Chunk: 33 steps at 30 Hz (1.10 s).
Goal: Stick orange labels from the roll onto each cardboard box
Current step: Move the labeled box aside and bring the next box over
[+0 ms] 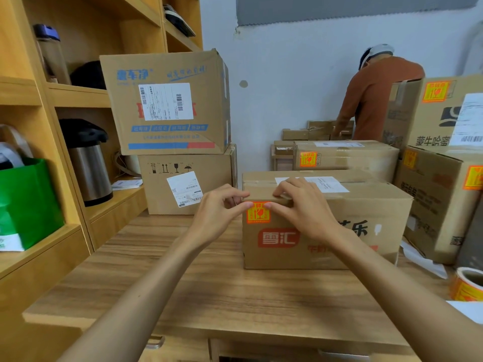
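1. Left grip [219, 212] sets its thumb tip on the upper left corner of the orange label [258, 214], with its fingers bent against the corner of the cardboard box [326, 246]. Whether those fingers pinch anything cannot be told.
2. Right grip [305, 210] hooks its fingers over the box's top front edge and lays its thumb on the label's upper right corner. The hand covers part of the box's printed lettering.
3. The label sits high on the left of the box's front face, its upper edge hidden under both thumbs. The box stands on the wooden tabletop [209, 283].
4. The label roll [467, 286] lies at the tabletop's right side, cut off by the frame, well apart from both hands.
5. Behind, a long box [366, 158] carries an orange sticker on its front. The tall box [428, 121] at far right, also cropped, shows another.
6. Two stacked boxes [167, 105] stand at left beside the shelf [78, 95]. Their white shipping slips are too blurred to read.
7. A person [376, 95] in a rust top bends by the back wall, hands hidden behind cartons.
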Each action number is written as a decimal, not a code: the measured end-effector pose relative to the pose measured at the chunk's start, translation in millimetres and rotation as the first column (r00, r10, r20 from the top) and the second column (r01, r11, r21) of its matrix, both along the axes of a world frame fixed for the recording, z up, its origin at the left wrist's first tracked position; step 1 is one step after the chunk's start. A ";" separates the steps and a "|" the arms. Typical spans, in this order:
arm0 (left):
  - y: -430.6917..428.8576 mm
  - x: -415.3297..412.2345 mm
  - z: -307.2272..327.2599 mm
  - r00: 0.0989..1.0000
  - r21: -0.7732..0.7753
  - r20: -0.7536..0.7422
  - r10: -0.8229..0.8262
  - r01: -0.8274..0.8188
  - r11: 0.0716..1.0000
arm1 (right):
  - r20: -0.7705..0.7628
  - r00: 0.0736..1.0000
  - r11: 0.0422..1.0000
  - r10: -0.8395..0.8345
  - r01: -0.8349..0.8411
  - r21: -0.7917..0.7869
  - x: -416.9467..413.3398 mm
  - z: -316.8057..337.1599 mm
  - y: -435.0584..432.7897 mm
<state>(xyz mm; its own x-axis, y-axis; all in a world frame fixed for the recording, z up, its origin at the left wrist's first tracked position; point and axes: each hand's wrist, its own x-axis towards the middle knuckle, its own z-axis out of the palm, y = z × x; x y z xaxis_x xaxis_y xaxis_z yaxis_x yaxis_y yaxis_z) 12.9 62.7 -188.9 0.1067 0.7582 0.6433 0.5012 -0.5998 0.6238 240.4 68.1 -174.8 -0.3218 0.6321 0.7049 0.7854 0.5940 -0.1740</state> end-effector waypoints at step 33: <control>3.9 -2.3 -13.7 0.988 0.024 -0.110 -0.106 0.109 0.994 | 0.081 0.992 0.980 -0.096 0.079 0.182 -4.3 -15.6 0.5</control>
